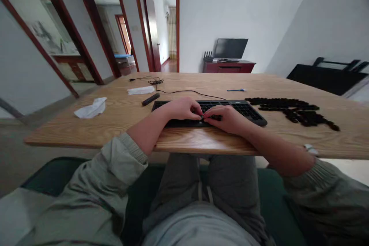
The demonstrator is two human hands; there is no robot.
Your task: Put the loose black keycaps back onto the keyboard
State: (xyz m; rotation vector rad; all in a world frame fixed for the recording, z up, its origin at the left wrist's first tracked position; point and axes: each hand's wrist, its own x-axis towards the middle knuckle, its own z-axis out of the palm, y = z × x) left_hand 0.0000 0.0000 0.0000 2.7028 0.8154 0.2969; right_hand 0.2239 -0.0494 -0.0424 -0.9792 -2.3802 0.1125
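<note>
Working at the middle of a black keyboard (245, 110), both hands bent inward and meeting over the keys. Left hand (182, 109) angled down from the left, its fingers (196, 112) curled, tips drawn close together and reaching toward those of the other hand. Right hand (227, 120) coming in from the right, its fingertips (209, 117) likewise closed up rather than spread, with something small and dark possibly pinched where the hands meet, too small and shadowed to name, so no firm call on the grip. Neither palm flat on the keys, forearms reaching in over the near edge of a wooden table (86, 130). Judging from the pose alone, fine fingertip work at one spot on the keys, not typing. Just beyond the right end of the keyboard, a long, loose heap of black keycaps (296, 112) on the tabletop. Farther left on the same top, a crumpled tissue (90, 108), a white paper strip (140, 90) and a dark stick (150, 99). Behind the keys, a thin black cable (187, 91) and a blue-handled tool (235, 90).
</note>
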